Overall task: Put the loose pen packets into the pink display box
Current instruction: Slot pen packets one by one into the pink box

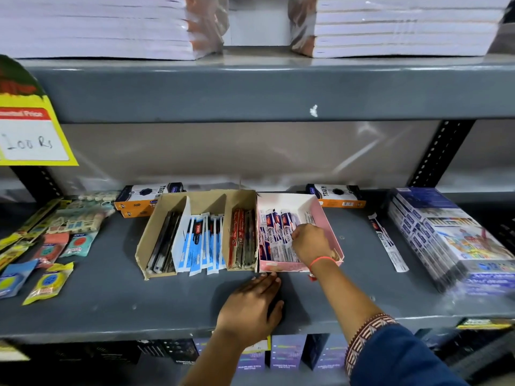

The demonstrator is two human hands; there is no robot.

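Right hand (310, 240) down inside the shallow pink cardboard display box (333, 232), on the grey metal shelf (111, 296). Fingers (296, 234) curled onto the white and blue pen packets (274, 235) lying flat in the box, likely pushing them into a neat row or letting one go. Hard to tell if a packet is pinched or only pressed, since the back of the hand hides the tips.

Left hand (252, 305) flat on the shelf, fingers spread and holding nothing, tips just touching the front edge of the pink box. Probably there to stop the light box from sliding while the other hand works inside it.

One more long white pen packet (387, 242) loose on the shelf, to the right of the pink box, well apart from both hands. Not in the box yet, so the job looks nearly done but not finished. Next move likely a reach to the right for that one.

Brown cardboard tray with dividers (156, 227) touching the left side of the pink box, full of other pens.
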